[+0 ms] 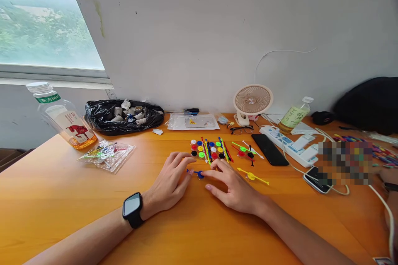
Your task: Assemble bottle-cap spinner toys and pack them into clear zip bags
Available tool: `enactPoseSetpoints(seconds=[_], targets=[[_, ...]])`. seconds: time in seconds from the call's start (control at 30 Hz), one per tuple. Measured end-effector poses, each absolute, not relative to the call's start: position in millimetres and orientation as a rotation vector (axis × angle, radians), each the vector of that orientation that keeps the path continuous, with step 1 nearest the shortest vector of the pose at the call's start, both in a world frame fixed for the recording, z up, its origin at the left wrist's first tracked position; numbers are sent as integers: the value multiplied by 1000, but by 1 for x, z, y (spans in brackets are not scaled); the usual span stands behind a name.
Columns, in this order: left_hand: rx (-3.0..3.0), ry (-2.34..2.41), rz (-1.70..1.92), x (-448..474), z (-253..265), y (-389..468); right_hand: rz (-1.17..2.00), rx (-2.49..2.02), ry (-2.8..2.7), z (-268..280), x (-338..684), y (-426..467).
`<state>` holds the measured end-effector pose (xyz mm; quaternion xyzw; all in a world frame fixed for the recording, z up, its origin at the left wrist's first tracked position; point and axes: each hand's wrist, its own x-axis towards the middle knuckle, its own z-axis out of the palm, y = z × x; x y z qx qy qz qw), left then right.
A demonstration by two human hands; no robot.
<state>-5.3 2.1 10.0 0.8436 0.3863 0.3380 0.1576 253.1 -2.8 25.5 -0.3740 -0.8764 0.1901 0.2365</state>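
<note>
A blue arrow spinner with a round hub lies on the wooden table between my hands, its arrow pointing left. My right hand has its index fingertip at the hub, with the thumb held apart. Beside the arrow's left end is my left hand, fingers stretched out and thumb close to the tip; contact is unclear. Just beyond lie rows of coloured round pieces and a bundle of coloured arrows. Right of my right hand rests a yellow spinner. Farther back are red, green and black spinners.
At left stand a large bottle, a clear bag of parts and a black plastic bag. Rightward are a phone, power strip, cables, fan, and glasses. Another person's arm shows at the right edge.
</note>
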Motion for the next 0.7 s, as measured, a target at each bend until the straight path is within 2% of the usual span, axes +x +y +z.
enactPoseSetpoints(seconds=[0.33,0.7], targets=[[2427,1102,958,-5,10,3,567,-812,-2388,22,247,0],[2432,1100,963,-4,13,3,249,-825,-2696,34,262,-11]])
